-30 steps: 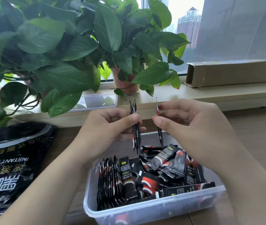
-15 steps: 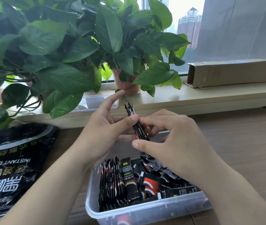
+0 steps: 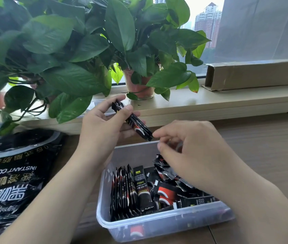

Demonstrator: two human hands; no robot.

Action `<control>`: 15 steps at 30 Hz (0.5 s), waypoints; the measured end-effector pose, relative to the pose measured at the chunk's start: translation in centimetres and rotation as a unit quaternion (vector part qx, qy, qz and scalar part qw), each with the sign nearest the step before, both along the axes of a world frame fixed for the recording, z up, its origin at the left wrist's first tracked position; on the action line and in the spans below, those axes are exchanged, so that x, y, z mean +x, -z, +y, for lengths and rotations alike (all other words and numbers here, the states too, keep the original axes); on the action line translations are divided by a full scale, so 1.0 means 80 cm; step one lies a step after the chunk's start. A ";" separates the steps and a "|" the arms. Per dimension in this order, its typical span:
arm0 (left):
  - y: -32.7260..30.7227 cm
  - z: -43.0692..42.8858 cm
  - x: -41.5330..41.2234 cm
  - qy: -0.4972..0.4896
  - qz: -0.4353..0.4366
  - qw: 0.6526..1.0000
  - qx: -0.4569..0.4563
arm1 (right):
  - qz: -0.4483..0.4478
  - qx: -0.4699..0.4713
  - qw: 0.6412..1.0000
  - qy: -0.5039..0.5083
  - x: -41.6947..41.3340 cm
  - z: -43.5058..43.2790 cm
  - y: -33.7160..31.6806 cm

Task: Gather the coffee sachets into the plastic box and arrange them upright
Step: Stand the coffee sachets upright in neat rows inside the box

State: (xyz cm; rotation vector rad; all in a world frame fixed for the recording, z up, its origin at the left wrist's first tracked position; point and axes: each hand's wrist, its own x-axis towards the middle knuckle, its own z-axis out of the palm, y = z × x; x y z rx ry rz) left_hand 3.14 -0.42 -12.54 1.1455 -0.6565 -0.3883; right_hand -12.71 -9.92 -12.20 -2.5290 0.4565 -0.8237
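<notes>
Since right hand [image 3: 192, 147] passed its sachet over, left hand [image 3: 102, 124] now grips tilted sachet bundle [image 3: 136, 123] above plastic box [image 3: 157, 226]; right hand loosely curled, empty, over loose pile [image 3: 167, 189]. Bundle next for upright row [image 3: 122, 191].

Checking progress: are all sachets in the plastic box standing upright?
No: an upright row stands at the plastic box's left end, but a loose heap lies jumbled beside it.
</notes>
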 end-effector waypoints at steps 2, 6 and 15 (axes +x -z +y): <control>0.003 -0.001 0.002 -0.005 -0.004 1.000 0.007 | 0.073 -0.022 0.997 0.004 0.001 0.009 -0.001; 0.005 -0.003 0.004 -0.008 -0.009 1.000 0.014 | 0.169 -0.017 0.985 0.029 0.010 0.023 -0.001; 0.009 -0.004 0.006 0.008 0.000 1.000 0.017 | 0.333 -0.070 0.939 0.048 0.026 0.054 -0.009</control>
